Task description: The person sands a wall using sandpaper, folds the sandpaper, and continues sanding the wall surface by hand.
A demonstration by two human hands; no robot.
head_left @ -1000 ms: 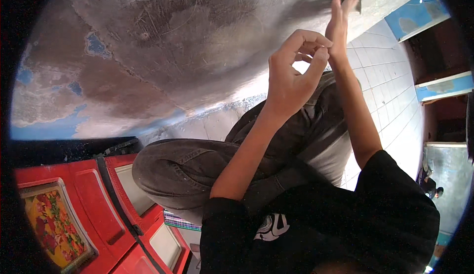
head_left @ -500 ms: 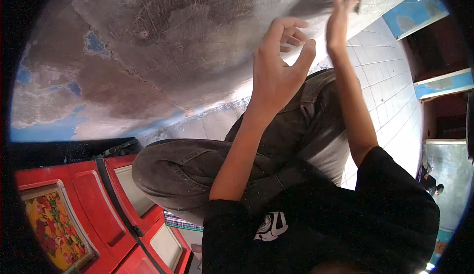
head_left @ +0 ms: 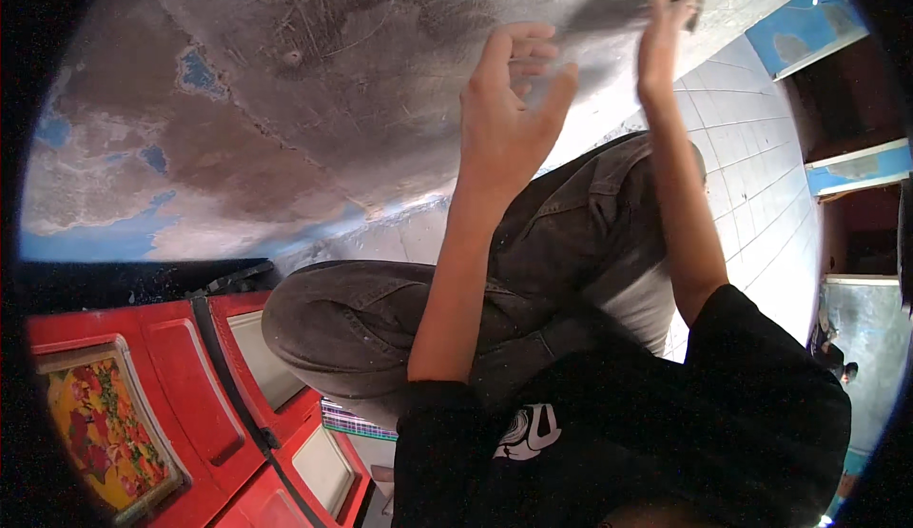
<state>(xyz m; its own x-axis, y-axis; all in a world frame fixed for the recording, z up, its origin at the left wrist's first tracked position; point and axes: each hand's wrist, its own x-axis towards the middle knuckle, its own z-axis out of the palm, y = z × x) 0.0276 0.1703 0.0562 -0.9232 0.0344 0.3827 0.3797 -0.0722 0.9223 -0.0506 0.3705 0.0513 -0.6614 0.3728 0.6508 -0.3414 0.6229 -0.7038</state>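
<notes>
In front of me is a worn wall point(head_left: 371, 81), grey and scratched, with bare plaster patches and flaking blue paint. My left hand point(head_left: 509, 109) is raised before it, fingers apart and loosely curled, holding nothing. Farther right and higher, my right hand point(head_left: 661, 48) is closed at the wall. A small thin thing with a pale, dark-edged rim point(head_left: 695, 5) shows at its fingertips; blur and the hand hide what kind it is. The hand's dark shadow falls on the wall to its left.
My bent legs in dark grey trousers point(head_left: 352, 328) are close to the wall's foot. A red cabinet point(head_left: 200, 385) with pale panels and a floral picture stands at lower left. White floor tiles point(head_left: 751, 147) run along the right, beside blue-framed openings point(head_left: 861, 165).
My left hand has shifted left and slightly upward, its fingers still apart. My right hand stays near the same spot on the wall, with the small thing at its fingertips.
</notes>
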